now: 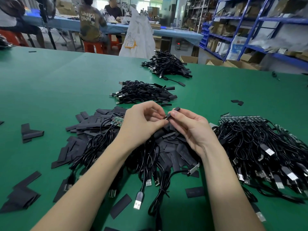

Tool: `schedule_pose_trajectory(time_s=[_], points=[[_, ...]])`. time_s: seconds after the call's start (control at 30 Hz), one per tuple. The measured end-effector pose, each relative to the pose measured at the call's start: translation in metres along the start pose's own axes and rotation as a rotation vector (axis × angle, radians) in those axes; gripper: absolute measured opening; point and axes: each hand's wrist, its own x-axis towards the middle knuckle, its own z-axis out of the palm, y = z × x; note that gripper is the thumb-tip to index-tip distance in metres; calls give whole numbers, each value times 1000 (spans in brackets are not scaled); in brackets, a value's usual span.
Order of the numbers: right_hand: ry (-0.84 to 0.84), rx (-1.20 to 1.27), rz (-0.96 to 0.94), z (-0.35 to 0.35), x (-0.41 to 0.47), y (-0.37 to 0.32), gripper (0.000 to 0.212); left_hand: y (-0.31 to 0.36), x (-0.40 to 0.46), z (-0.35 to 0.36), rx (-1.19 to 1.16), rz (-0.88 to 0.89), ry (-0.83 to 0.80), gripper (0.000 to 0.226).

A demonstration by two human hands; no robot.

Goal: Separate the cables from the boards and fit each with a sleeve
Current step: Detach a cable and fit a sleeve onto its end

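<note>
From the head camera, we see our right hand [191, 129] pinching a flat black sleeve [174, 112] by its sides, while our left hand [141, 124] pinches a cable end [164, 117] right at the sleeve's mouth. We judge the fit goes best if we squeeze the sleeve's edges so it gapes, then feed the end straight in. The sleeves heaped beneath look matte, thin and limp; the cables [253, 140] attached to boards at our right are glossy and springy on the green bench [50, 84].

room: workshop | near: green table [50, 84]; behind: blue benches [175, 33], orange stools [92, 46] | right: blue shelving [260, 19], cardboard boxes [189, 59]
</note>
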Motion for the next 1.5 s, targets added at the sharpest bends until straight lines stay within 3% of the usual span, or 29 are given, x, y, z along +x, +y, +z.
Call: schedule_pose_trajectory(time_s=[0.17, 0.43, 0.6, 0.7, 0.83, 1.5], points=[[52, 76, 16, -2, 1, 2, 60, -3, 2, -5, 31, -43, -69, 18], [36, 61, 28, 2, 0, 4, 67, -4, 1, -6, 12, -12, -28, 10], [24, 23, -5, 6, -3, 3, 53, -6, 0, -4, 20, -16, 27, 11], [20, -25, -57, 9, -3, 4, 34, -8, 1, -3, 60, -17, 40, 12], [18, -79, -106, 11, -5, 4, 27, -7, 2, -2, 71, -12, 37, 12], [56, -68, -104, 14, -5, 7, 22, -4, 1, -3, 51, -48, -6, 12]])
